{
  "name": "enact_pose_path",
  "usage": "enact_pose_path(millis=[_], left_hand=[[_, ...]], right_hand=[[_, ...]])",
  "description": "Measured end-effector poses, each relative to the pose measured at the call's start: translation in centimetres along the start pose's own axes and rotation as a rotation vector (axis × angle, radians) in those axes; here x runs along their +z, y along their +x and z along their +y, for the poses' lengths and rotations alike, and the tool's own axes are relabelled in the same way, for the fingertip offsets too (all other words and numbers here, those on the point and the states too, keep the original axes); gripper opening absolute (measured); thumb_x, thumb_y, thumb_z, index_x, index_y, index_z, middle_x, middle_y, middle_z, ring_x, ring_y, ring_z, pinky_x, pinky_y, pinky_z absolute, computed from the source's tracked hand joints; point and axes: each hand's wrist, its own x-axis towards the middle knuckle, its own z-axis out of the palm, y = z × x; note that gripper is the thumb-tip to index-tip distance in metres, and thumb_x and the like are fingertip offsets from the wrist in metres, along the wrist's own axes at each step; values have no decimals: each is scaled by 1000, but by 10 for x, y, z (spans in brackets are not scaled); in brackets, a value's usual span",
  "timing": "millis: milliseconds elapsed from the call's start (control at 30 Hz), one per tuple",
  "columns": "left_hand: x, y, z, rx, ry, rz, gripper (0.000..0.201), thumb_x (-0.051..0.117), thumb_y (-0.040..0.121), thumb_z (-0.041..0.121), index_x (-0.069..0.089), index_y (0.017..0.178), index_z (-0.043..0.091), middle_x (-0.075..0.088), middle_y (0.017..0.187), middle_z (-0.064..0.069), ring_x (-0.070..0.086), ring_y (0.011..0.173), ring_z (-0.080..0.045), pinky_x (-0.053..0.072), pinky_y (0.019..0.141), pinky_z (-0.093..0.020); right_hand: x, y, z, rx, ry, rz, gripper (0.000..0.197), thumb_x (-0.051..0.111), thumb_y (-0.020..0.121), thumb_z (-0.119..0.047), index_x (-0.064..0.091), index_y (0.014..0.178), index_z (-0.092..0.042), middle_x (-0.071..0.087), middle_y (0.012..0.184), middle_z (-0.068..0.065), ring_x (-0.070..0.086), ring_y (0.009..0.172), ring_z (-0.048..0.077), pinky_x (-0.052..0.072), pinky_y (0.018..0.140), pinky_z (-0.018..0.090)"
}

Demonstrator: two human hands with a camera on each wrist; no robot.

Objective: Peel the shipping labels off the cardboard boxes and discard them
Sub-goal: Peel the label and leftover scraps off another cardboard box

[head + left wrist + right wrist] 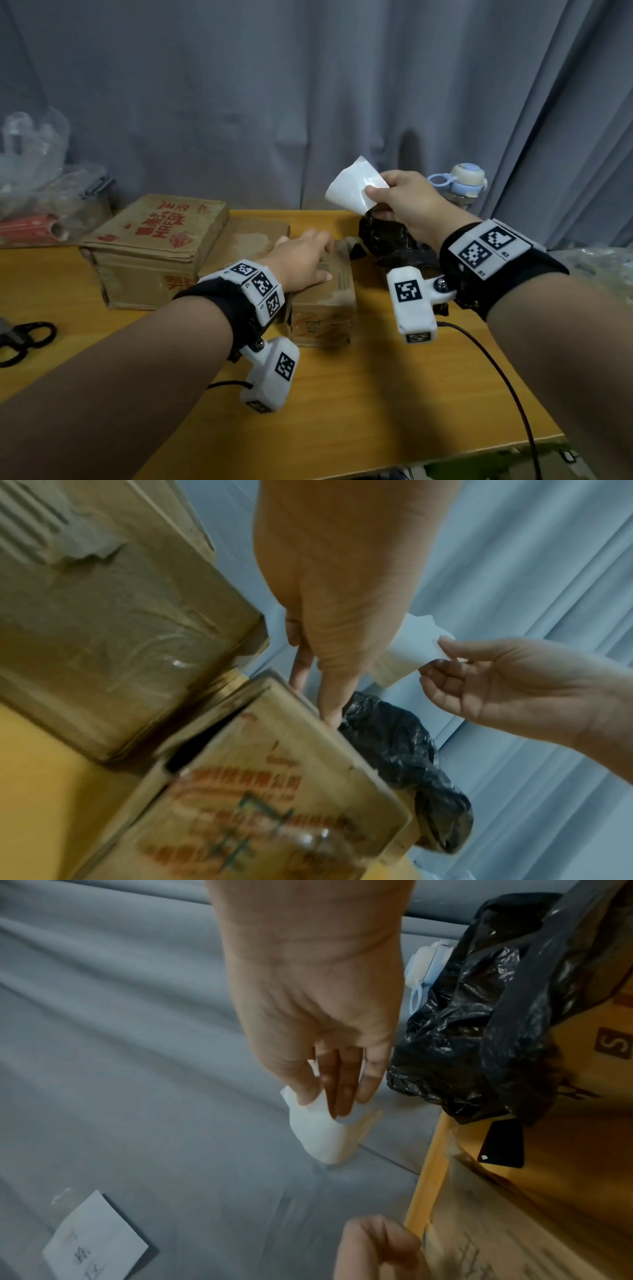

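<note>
1. Grey curtain (239, 102) hangs behind a yellow wooden worktop (342, 394) that carries the cardboard boxes.
2. White shipping label (354, 186), curled and blank on the side facing the head camera, is off the boxes and held in the air above a crumpled black trash bag (383, 236).
3. Right hand (407, 202) pinches the label's edge between thumb and fingers (342, 1085).
4. Left hand (301, 263) rests on top of the small cardboard box (325, 308), fingers (329, 696) straight and pressing near its far edge, holding nothing.
5. Beside that box lie a flatter box (246, 236) with a torn patch on top and a larger box with red print (154, 246).
6. Only the left wrist view shows the small box's red and green print and the bag touching the box's side.
7. Only the right wrist view shows a second white printed sheet (92, 1240) against the grey cloth.
8. Head view alone shows a pale blue bottle cap (462, 180) behind the right hand, black scissors (24, 339) at the left edge, and clear plastic bags (34, 161).
</note>
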Motion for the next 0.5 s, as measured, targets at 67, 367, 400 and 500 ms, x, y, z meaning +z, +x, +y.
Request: enact_pose_path(millis=[67, 367, 400, 500], left_hand=[[-2, 2, -1, -30, -61, 20, 44, 67, 81, 39, 41, 111, 22, 41, 116, 1, 55, 99, -20, 35, 100, -39], [-3, -3, 3, -40, 121, 17, 26, 53, 89, 47, 68, 97, 27, 57, 111, 4, 45, 111, -20, 25, 91, -37], [-3, -3, 3, -44, 102, 5, 31, 47, 93, 46, 69, 97, 25, 62, 108, 3, 50, 108, -20, 24, 88, -37], [-2, -8, 5, -64, 117, -18, 43, 33, 98, 43, 67, 94, 17, 64, 98, -1, 55, 101, -22, 25, 85, -37]], right_hand=[[-4, -4, -2, 0, 73, -9, 7, 56, 92, -13, 63, 90, -13, 63, 85, 6, 62, 72, 14, 55, 77, 30], [-19, -32, 11, 48, 478, -41, 13, 50, 91, -4, 58, 85, -13, 61, 79, 5, 59, 65, 12, 54, 67, 30], [-20, -35, 15, 47, 464, -48, 17, 47, 90, -1, 58, 83, -12, 60, 80, 6, 58, 68, 14, 54, 67, 31], [-24, -49, 31, 39, 97, -92, 17, 47, 86, 2, 56, 77, -9, 54, 79, 11, 53, 75, 21, 45, 69, 32]])
